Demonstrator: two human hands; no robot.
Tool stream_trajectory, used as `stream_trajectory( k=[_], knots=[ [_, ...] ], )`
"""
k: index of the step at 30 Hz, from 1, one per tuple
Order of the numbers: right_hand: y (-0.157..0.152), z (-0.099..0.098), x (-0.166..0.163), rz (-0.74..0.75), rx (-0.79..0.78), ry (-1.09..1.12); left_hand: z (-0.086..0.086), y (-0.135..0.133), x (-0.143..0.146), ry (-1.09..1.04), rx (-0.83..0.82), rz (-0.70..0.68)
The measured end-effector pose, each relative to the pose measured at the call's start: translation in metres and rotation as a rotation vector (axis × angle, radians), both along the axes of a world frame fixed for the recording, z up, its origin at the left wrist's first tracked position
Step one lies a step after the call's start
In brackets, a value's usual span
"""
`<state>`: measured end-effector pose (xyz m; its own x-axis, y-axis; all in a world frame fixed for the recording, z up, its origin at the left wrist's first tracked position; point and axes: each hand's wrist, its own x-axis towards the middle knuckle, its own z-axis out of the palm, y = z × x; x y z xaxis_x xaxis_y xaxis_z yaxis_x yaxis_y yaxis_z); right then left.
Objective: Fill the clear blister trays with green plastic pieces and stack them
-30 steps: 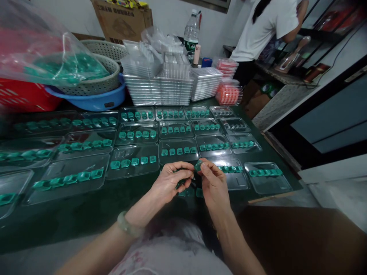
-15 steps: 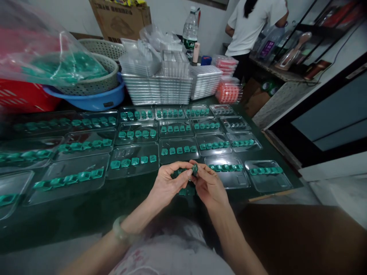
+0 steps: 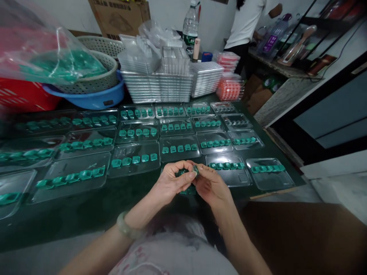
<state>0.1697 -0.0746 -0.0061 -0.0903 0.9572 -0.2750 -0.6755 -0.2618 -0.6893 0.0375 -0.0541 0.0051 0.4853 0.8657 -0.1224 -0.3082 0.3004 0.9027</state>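
Observation:
A small dark green faceted piece (image 3: 195, 170) is pinched between my two hands, low over the near side of the table. My left hand (image 3: 175, 180) closes thumb and forefinger on one side of it. From the other side my right hand (image 3: 211, 181) grips it, fingertips touching those of the left. Beneath the hands lie more green pieces (image 3: 187, 190), partly hidden. Around them stand clear plastic trays (image 3: 137, 172), many holding a row of green faceted pieces (image 3: 136, 160). The closest tray on the right (image 3: 229, 177) reaches almost to my right hand.
Stacked clear trays (image 3: 157, 88) line the back of the dark green table (image 3: 86, 214). On the left are a blue basin (image 3: 94, 100), a grey colander (image 3: 110, 74) and a plastic bag (image 3: 57, 57). Red-orange packs (image 3: 230, 88) stand behind. A person in a white shirt (image 3: 245, 26) is at the counter.
Both hands still pinch the green piece, with their fingers slightly shifted around it. The view has moved a little. The person at the back has shifted, one arm now bent and raised.

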Motion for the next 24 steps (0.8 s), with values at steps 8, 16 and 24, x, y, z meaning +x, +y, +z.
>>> stream_trajectory(
  k=[8, 16, 24],
  knots=[
    [0.001, 0.006, 0.006, 0.058, 0.066, -0.012, 0.004, 0.003, -0.003, -0.051, -0.134, -0.08],
    [-0.004, 0.006, 0.012, 0.044, 0.047, -0.153, 0.007, 0.006, -0.003, 0.031, -0.055, -0.037],
    [-0.009, 0.006, 0.01, 0.155, 0.039, -0.052, 0.007, 0.013, -0.008, 0.065, -0.01, -0.134]
  ],
)
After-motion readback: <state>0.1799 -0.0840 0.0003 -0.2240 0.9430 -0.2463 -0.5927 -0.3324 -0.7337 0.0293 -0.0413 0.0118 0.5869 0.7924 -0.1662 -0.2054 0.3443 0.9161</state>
